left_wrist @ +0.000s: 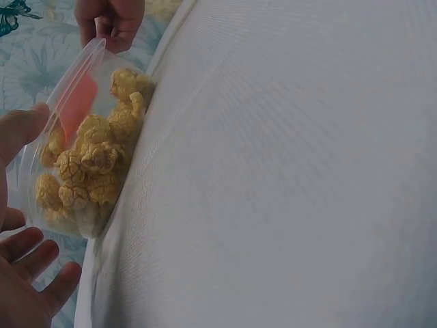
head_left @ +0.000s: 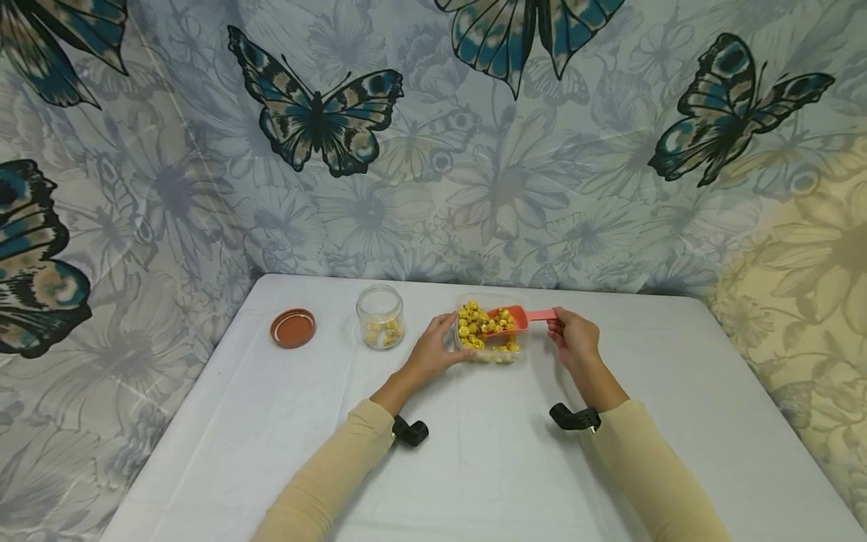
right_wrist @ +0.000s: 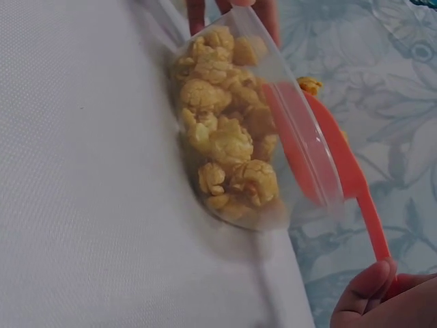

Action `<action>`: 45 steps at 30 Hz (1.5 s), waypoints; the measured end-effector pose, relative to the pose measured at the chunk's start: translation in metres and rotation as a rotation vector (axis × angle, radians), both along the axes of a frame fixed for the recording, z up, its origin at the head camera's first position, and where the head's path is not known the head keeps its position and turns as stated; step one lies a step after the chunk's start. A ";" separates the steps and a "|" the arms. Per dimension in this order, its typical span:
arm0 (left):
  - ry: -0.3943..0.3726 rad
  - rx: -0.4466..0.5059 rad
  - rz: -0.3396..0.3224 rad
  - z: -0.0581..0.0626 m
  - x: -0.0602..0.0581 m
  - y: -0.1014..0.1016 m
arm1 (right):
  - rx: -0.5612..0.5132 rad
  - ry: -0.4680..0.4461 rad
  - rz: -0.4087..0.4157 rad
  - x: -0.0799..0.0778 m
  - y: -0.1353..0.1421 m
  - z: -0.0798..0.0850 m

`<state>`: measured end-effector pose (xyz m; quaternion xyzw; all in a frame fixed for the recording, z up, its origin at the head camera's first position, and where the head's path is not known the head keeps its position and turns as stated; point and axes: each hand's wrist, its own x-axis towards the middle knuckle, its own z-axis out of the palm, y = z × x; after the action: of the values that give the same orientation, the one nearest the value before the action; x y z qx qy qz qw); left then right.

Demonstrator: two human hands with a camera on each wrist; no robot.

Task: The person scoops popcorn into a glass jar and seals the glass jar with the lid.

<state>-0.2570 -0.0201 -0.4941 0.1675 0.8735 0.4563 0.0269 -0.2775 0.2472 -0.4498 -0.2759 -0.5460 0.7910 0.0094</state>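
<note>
A clear plastic container [head_left: 520, 357] of yellow popcorn [head_left: 473, 325] stands toward the back of the white table. My left hand [head_left: 430, 349] holds its left side, thumb near the front and fingers farther back. In the left wrist view, some fingers [left_wrist: 42, 262] are spread off the wall. My right hand [head_left: 576, 339] pinches the handle of a red-orange scoop [head_left: 542, 315] at the container's right. The scoop's bowl reaches over the rim among the popcorn, with a few pieces in it. Through the wall in the right wrist view, part of the scoop [right_wrist: 351, 171] shows inside.
Left of the container is an open glass jar [head_left: 379, 302] with some popcorn at its bottom. Farther left a round brown lid [head_left: 293, 328] lies on the white tablecloth [head_left: 474, 467]. Butterfly-patterned cloth [head_left: 406, 203] rises behind the table.
</note>
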 end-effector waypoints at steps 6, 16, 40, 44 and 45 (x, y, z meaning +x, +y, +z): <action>-0.003 -0.001 0.000 -0.002 0.002 0.000 | -0.060 0.014 -0.020 0.001 0.002 0.003; 0.009 0.006 -0.009 -0.001 0.001 -0.001 | -0.063 0.035 -0.028 0.002 0.004 0.005; 0.019 -0.007 0.011 0.003 0.002 -0.004 | -0.083 0.010 -0.031 0.004 0.000 0.012; 0.023 -0.016 0.005 0.004 0.003 -0.004 | -0.102 0.037 -0.012 0.007 0.000 0.014; 0.024 -0.018 0.002 0.004 0.003 -0.005 | -0.108 0.044 -0.007 0.008 0.000 0.015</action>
<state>-0.2542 -0.0247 -0.4904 0.1717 0.8780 0.4464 0.0174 -0.2690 0.2468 -0.4348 -0.2605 -0.5014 0.8250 0.0090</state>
